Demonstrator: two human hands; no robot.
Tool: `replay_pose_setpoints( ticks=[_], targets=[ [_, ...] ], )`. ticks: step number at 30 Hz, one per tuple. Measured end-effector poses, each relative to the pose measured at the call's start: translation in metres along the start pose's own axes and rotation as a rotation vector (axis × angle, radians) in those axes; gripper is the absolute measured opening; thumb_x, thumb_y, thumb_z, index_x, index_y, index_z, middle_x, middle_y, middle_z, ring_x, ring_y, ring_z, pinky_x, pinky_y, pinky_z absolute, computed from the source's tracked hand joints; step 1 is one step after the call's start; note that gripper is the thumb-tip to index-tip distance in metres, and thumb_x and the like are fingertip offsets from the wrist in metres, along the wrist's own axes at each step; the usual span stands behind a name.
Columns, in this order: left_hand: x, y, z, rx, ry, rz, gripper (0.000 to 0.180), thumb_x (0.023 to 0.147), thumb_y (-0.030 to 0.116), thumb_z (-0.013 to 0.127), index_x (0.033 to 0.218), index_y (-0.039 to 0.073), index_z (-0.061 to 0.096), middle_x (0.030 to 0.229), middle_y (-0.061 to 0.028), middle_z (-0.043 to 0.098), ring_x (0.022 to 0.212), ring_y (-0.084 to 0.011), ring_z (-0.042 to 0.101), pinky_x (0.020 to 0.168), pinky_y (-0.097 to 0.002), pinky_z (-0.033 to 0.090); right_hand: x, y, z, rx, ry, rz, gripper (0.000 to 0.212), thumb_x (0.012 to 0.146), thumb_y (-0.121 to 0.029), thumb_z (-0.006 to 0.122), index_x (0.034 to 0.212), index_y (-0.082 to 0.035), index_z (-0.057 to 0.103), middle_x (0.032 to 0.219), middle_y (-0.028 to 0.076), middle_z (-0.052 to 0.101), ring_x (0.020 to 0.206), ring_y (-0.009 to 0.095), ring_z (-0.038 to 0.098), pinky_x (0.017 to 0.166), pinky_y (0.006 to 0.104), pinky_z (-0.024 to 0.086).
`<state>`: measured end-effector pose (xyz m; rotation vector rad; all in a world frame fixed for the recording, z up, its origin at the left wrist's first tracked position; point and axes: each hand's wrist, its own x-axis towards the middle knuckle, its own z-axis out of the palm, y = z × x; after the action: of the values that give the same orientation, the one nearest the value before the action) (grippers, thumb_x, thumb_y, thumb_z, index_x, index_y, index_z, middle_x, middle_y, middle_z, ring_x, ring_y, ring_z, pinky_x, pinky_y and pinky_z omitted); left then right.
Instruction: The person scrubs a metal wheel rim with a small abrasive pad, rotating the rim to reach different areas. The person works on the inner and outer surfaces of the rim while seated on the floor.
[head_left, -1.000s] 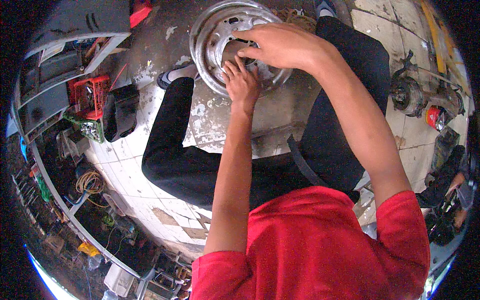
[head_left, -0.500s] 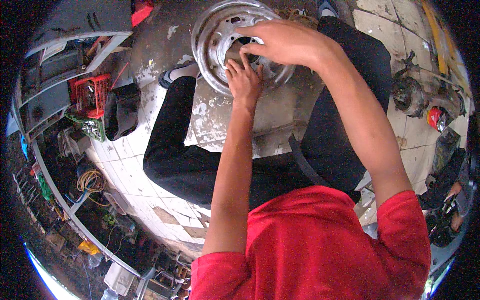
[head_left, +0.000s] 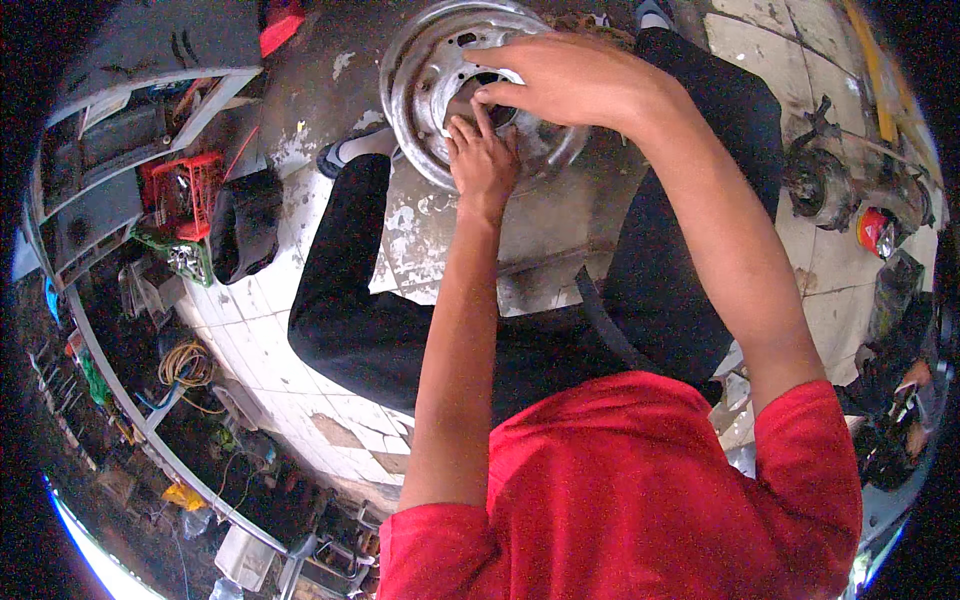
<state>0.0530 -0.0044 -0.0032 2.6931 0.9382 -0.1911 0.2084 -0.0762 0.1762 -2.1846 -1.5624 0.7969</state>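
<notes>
A silvery steel wheel rim (head_left: pixel 400 95) lies at the top of the view, its worn disc facing up around a dark centre hole. My left hand (head_left: pixel 484 160) rests on the near side of the disc, with fingers stretched and spread toward the hole. From the right, my right hand (head_left: pixel 560 78) reaches over the rim. Its thumb and fingers are apart, at the edge of the centre hole close to my left fingertips. I see nothing held in either hand. The right palm's underside and part of the disc beneath it are hidden.
Left of my legs stand a red plastic basket (head_left: pixel 205 190), a green crate (head_left: pixel 185 258) and a metal shelf frame (head_left: pixel 215 105). A coiled hose (head_left: pixel 186 364) lies lower left. At right sit a dirty cylindrical machine part (head_left: pixel 822 190) and a red can (head_left: pixel 876 232).
Both hands have shifted very slightly left along the disc, staying by the centre hole. The wheel rim lies in nearly the same place.
</notes>
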Motion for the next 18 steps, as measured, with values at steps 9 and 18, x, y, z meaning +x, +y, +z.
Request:
replay_pose_setpoints(
  ticks=[9, 18],
  targets=[
    [-0.036, 0.000, 0.008, -0.090, 0.055, 0.053, 0.072, 0.095, 0.042, 0.046, 0.145, -0.005, 0.024, 0.138, -0.0354, 0.038, 0.133, -0.0446, 0.035, 0.108, -0.0529, 0.028, -0.003, 0.003, -0.008, -0.005, 0.021, -0.013, 0.050, 0.092, -0.038, 0.056, 0.133, -0.010, 0.052, 0.120, 0.021, 0.060, 0.112, 0.038, 0.056, 0.096, 0.0430, 0.044],
    [0.002, -0.007, 0.002, -0.027, 0.055, -0.038, 0.074, 0.094, 0.043, 0.048, 0.144, -0.006, 0.025, 0.139, -0.0349, 0.037, 0.132, -0.0442, 0.036, 0.108, -0.0514, 0.028, 0.000, 0.003, -0.004, 0.003, 0.009, -0.027, 0.049, 0.092, -0.038, 0.055, 0.132, -0.009, 0.052, 0.119, 0.021, 0.061, 0.112, 0.038, 0.056, 0.095, 0.0434, 0.044]
  ],
)
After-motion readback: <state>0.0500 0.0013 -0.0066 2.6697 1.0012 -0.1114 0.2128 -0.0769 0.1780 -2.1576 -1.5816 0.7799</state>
